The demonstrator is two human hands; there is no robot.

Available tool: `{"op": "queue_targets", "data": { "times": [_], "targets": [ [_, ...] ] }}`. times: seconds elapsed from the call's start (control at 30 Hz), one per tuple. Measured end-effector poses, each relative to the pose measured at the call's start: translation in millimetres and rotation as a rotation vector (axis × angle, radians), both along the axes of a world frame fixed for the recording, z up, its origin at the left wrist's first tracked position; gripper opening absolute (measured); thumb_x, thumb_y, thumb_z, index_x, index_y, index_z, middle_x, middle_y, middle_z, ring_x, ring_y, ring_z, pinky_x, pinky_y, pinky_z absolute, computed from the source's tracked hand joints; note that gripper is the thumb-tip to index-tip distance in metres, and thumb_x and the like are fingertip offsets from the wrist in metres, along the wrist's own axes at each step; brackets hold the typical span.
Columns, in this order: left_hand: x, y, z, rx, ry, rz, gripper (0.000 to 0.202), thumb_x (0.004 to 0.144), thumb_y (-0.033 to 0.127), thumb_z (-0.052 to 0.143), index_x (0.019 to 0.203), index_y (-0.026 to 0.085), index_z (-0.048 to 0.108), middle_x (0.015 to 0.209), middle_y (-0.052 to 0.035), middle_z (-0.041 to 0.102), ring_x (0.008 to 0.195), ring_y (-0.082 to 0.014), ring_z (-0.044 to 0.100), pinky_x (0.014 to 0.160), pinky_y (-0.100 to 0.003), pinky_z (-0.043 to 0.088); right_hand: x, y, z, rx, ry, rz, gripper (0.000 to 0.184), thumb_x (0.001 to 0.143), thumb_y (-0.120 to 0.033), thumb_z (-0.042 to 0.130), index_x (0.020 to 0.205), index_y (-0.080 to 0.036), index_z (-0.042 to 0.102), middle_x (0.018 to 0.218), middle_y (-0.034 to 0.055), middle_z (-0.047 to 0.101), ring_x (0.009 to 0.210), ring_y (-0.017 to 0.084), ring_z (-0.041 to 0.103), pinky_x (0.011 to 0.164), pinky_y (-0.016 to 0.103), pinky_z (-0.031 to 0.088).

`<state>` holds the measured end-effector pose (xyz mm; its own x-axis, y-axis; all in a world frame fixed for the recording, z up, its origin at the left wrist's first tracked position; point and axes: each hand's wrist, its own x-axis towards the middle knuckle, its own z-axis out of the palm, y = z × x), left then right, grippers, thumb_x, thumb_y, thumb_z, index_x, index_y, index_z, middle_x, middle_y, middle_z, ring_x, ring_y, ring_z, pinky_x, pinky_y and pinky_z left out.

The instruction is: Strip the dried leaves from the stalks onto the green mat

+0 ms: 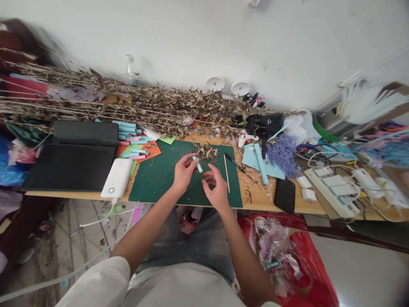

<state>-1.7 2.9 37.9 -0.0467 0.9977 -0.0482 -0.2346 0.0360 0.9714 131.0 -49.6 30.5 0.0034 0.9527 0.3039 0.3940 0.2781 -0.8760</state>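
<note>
My left hand hovers over the green cutting mat, its fingers pinched on a small light-blue paper roll. Just to its right, my right hand has its fingers curled inward, and I cannot make out anything in them. A little heap of dried leaf bits lies on the mat behind the roll. A thin wooden stick and a black pen lie at the mat's right side.
Long dried branches lie along the wall. A black case and a white power bank sit at left, with blue and pink paper rolls. A black phone and a power strip lie right. A red bag of scraps stands below the table.
</note>
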Motion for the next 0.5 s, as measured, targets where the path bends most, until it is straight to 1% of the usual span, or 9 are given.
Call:
{"op": "queue_targets", "data": {
  "times": [0.07, 0.13, 0.17, 0.23, 0.3, 0.37, 0.43, 0.5],
  "targets": [
    [1, -2, 1.3, -0.18, -0.207, -0.101, 0.04, 0.072, 0.044, 0.073, 0.098, 0.014, 0.067, 0.069, 0.0002, 0.062, 0.056, -0.0078, 0.054, 0.056, -0.02, 0.046, -5, 0, 4.2, -0.013, 0.045, 0.029, 0.042, 0.085, -0.027, 0.058, 0.127, -0.023, 0.053, 0.093, 0.0046, 0.066, 0.075, 0.014, 0.063, 0.063, 0.025, 0.055],
    [2, -6, -1.5, -0.291, -0.31, -0.164, 0.04, 0.067, 0.044, 0.076, 0.089, 0.012, 0.068, 0.069, -0.0008, 0.063, 0.057, -0.0074, 0.054, 0.056, -0.019, 0.045, -9, 1, 8.1, 0.01, 0.048, 0.0, 0.03, 0.086, -0.03, 0.059, 0.114, -0.022, 0.062, 0.087, 0.0038, 0.067, 0.073, 0.014, 0.063, 0.065, 0.025, 0.054],
    [3, -8, -3.6, -0.313, -0.324, -0.172, 0.04, 0.066, 0.045, 0.077, 0.086, 0.011, 0.068, 0.068, -0.0009, 0.062, 0.056, -0.0072, 0.054, 0.055, -0.019, 0.044, -11, 1, 9.5, 0.033, 0.027, -0.02, 0.025, 0.087, -0.031, 0.058, 0.109, -0.022, 0.064, 0.086, 0.0039, 0.067, 0.073, 0.015, 0.063, 0.067, 0.026, 0.054],
    [4, -11, -7.4, -0.309, -0.302, -0.149, 0.038, 0.067, 0.045, 0.076, 0.081, 0.011, 0.067, 0.064, -0.0002, 0.061, 0.053, -0.0064, 0.052, 0.052, -0.018, 0.042, -15, 2, 10.8, 0.084, -0.057, -0.047, 0.023, 0.088, -0.031, 0.057, 0.107, -0.022, 0.066, 0.086, 0.0045, 0.067, 0.072, 0.015, 0.062, 0.068, 0.027, 0.053],
    [4, -14, -9.9, -0.282, -0.232, -0.121, 0.036, 0.07, 0.045, 0.073, 0.078, 0.011, 0.066, 0.06, 0.001, 0.058, 0.048, -0.0056, 0.048, 0.048, -0.018, 0.039, -17, 3, 10.5, 0.135, -0.167, -0.052, 0.023, 0.09, -0.03, 0.054, 0.108, -0.022, 0.067, 0.086, 0.0051, 0.067, 0.071, 0.015, 0.061, 0.068, 0.027, 0.051],
    [4, -17, -10.7, -0.232, -0.111, -0.108, 0.036, 0.076, 0.046, 0.067, 0.084, 0.011, 0.067, 0.056, 0.0019, 0.055, 0.044, -0.0067, 0.047, 0.045, -0.019, 0.038, -18, 5, 9.9, 0.172, -0.244, -0.067, 0.023, 0.091, -0.029, 0.051, 0.105, -0.022, 0.068, 0.082, 0.0052, 0.066, 0.069, 0.015, 0.061, 0.068, 0.027, 0.05],
    [-1, -19, -10.7, -0.132, 0.083, -0.092, 0.038, 0.083, 0.045, 0.06, 0.102, 0.012, 0.067, 0.053, 0.0027, 0.054, 0.043, -0.0087, 0.047, 0.044, -0.02, 0.038, -18, 7, 10.9, 0.179, -0.256, -0.093, 0.022, 0.092, -0.03, 0.051, 0.1, -0.02, 0.069, 0.079, 0.0051, 0.067, 0.068, 0.015, 0.061, 0.067, 0.027, 0.049],
    [-9, -21, -11.1, 0.005, 0.298, -0.059, 0.039, 0.087, 0.039, 0.054, 0.118, 0.015, 0.061, 0.056, 0.0026, 0.056, 0.045, -0.0095, 0.049, 0.047, -0.021, 0.04, -14, 10, 14.1, 0.153, -0.236, -0.117, 0.021, 0.09, -0.033, 0.054, 0.096, -0.02, 0.069, 0.078, 0.0048, 0.068, 0.065, 0.015, 0.061, 0.065, 0.026, 0.049]
  ]
}}
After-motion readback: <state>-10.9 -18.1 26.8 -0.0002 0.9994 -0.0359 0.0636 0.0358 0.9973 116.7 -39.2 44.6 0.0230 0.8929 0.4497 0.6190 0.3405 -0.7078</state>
